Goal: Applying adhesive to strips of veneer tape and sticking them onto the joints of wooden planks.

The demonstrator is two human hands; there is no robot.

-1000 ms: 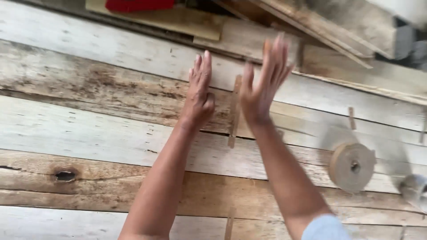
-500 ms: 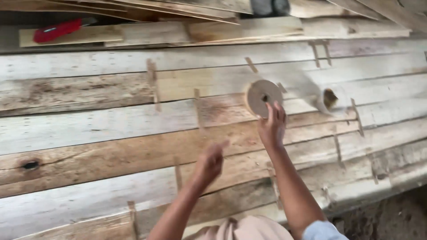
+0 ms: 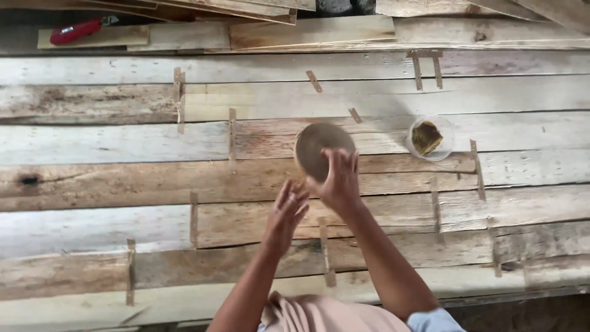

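Note:
My right hand (image 3: 340, 179) grips a round wooden disc (image 3: 318, 147) by its lower edge and holds it above the plank surface, flat face toward me. My left hand (image 3: 287, 212) is just below and to the left of it, fingers spread, holding nothing. Both forearms reach up from the bottom of the view over weathered wooden planks (image 3: 123, 147).
A clear plastic cup (image 3: 430, 138) with something brown inside sits to the right of the disc. Thin wooden slats (image 3: 232, 138) lie across the plank seams. A red-handled tool (image 3: 77, 31) rests at the far top left, among stacked boards (image 3: 307, 31).
The right hand has taken hold of the disc and lifted it off the planks. The left hand has moved up closer to it. The view has shifted.

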